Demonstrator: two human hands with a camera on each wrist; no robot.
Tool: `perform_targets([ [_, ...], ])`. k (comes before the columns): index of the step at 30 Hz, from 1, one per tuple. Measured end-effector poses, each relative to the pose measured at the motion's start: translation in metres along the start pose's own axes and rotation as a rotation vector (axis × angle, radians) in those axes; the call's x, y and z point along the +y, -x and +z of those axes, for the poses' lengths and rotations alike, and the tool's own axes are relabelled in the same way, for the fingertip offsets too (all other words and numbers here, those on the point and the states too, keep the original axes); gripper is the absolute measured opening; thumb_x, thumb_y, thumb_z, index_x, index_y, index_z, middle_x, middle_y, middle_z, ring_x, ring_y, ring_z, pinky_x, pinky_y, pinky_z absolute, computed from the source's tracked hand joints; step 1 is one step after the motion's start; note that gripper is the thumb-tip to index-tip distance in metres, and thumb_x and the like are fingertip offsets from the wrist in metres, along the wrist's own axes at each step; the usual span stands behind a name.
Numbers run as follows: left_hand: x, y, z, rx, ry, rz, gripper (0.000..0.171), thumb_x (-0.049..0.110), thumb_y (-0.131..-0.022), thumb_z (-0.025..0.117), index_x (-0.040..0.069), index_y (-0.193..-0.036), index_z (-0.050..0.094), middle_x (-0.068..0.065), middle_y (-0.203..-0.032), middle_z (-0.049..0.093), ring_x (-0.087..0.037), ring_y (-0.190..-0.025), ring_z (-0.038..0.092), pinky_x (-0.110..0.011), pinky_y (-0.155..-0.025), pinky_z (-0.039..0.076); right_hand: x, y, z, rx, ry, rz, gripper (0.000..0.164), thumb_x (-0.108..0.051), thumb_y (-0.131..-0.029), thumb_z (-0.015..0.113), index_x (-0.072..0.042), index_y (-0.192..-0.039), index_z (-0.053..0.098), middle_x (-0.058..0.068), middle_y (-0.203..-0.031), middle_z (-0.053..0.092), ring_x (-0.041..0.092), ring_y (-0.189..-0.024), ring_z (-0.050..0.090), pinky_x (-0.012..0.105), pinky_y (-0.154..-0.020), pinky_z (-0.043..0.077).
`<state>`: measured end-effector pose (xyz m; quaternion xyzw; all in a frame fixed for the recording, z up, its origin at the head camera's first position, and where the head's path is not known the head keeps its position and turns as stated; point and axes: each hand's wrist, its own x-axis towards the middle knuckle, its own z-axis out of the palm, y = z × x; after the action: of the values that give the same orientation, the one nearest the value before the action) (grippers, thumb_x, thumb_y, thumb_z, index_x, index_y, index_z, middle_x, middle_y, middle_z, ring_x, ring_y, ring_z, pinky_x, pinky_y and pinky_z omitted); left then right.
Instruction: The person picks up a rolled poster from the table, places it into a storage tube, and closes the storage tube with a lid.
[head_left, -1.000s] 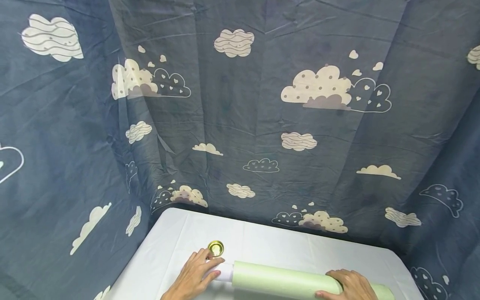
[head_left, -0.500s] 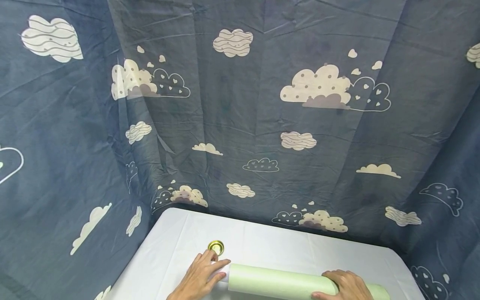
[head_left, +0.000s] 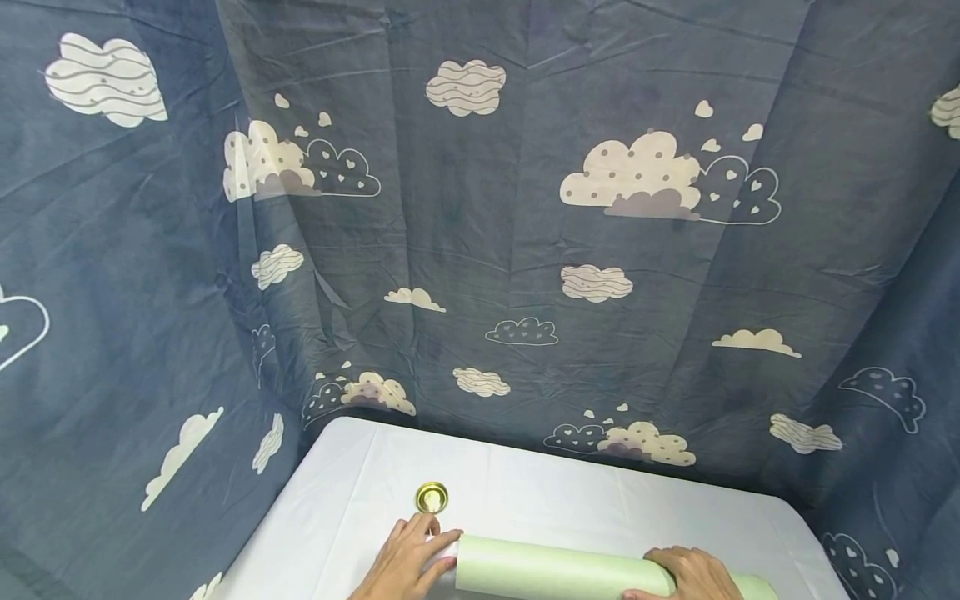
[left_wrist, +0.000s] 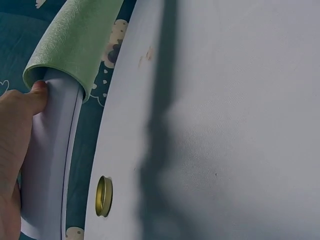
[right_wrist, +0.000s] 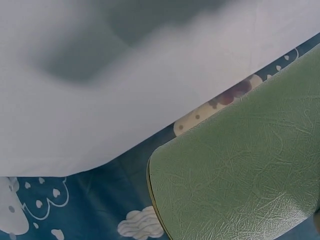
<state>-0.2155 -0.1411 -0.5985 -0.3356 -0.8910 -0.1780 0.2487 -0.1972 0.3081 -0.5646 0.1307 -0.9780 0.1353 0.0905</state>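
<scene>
A light green textured roll (head_left: pixel 555 568) extends sideways above the near part of the table. A white rolled sheet (left_wrist: pixel 50 135) sticks out of its left end and runs up inside the hollow green roll. My left hand (head_left: pixel 408 560) holds the white rolled sheet, its thumb close to the green rim in the left wrist view. Farther right, my right hand (head_left: pixel 693 573) grips the green roll from above. The right wrist view shows the green roll's right end (right_wrist: pixel 235 175), with barely any of the hand visible at the edge.
A gold-coloured round lid (head_left: pixel 431 497) lies on the white table (head_left: pixel 540 492), just beyond my left hand. Dark blue cloth (head_left: pixel 465 208) printed with clouds hangs behind the table and at both sides.
My left hand has shifted right, nearer the green roll, and less of the white rolled sheet shows between them. The green roll and right hand have moved slightly left.
</scene>
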Motion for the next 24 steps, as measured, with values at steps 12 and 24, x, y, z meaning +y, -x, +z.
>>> perform_targets([
  [12,-0.013,-0.007,-0.024,0.164,-0.094,-0.085,0.040,0.029,-0.090,0.077,0.020,-0.128,0.072,0.003,-0.112,0.067,-0.014,-0.105,0.064,-0.041,-0.090,0.045,0.002,0.006,-0.005,-0.003,0.008,0.069,0.047,-0.074,-0.072,0.079,-0.028,-0.077,0.072,-0.023,-0.059,0.049,-0.003,-0.054,0.039,0.022,-0.053,0.037],
  [24,-0.049,0.016,-0.048,-0.018,0.452,-0.456,0.029,0.019,-0.103,0.063,0.010,-0.130,0.069,0.002,-0.110,0.073,-0.002,-0.097,0.065,-0.034,-0.082,0.047,0.005,0.009,-0.013,-0.055,0.052,0.155,0.048,-0.075,-0.073,0.077,-0.027,-0.078,0.072,-0.017,-0.059,0.049,0.002,-0.054,0.040,0.024,-0.053,0.037],
])
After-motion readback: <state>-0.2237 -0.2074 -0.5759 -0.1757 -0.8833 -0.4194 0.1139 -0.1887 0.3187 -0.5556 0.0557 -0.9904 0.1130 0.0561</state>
